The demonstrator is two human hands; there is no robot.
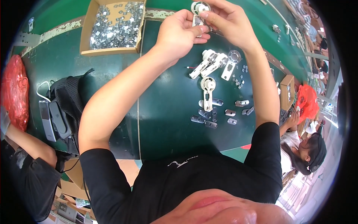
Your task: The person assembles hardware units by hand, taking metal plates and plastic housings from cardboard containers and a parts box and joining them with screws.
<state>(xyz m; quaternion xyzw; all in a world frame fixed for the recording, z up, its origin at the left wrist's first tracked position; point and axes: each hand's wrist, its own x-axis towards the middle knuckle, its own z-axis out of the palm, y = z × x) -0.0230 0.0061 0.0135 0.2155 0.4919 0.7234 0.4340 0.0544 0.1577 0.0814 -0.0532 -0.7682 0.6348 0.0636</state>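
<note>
At the far side of the green table, my left hand pinches the handle of a white plastic housing with a round ring head. My right hand has its thumb and fingers closed on the same piece near the ring. Nearer to me lie similar white housings, one of them crossing a few metallic oval plates. Several more white housings sit in a group just below my hands, one with a clear ring. Small square metal pieces are scattered beside my right forearm.
A cardboard tray full of small metal pieces stands at the back left. On the left are a black mesh bag, a power bank with a white cable and a red plastic bag. Co-workers sit on both sides.
</note>
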